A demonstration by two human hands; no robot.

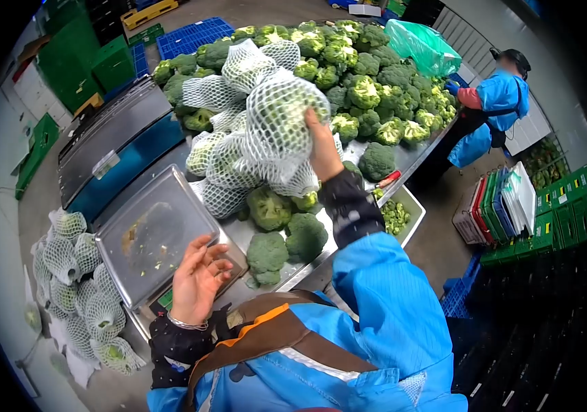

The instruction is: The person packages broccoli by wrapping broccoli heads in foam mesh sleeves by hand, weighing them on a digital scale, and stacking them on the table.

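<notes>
My right hand (322,147) grips a broccoli head in a white foam net (281,113), held up over the pile. Below and behind it lie more netted broccoli heads (228,161). My left hand (199,281) holds nothing; its fingers are apart and slightly curled, palm up, by the near corner of a weighing scale's metal pan (159,230). The pan carries a brownish stain and small green crumbs. Just right of that hand, bare broccoli heads (267,254) rest on the metal table (238,237) near its front edge.
Bare broccoli (365,89) is heaped across the table's far side. A red-handled knife (389,179) lies by the right edge, above a white bin (413,214) of trimmings. More netted broccoli (94,302) sits at the left. A co-worker (499,96) in blue stands at the far right.
</notes>
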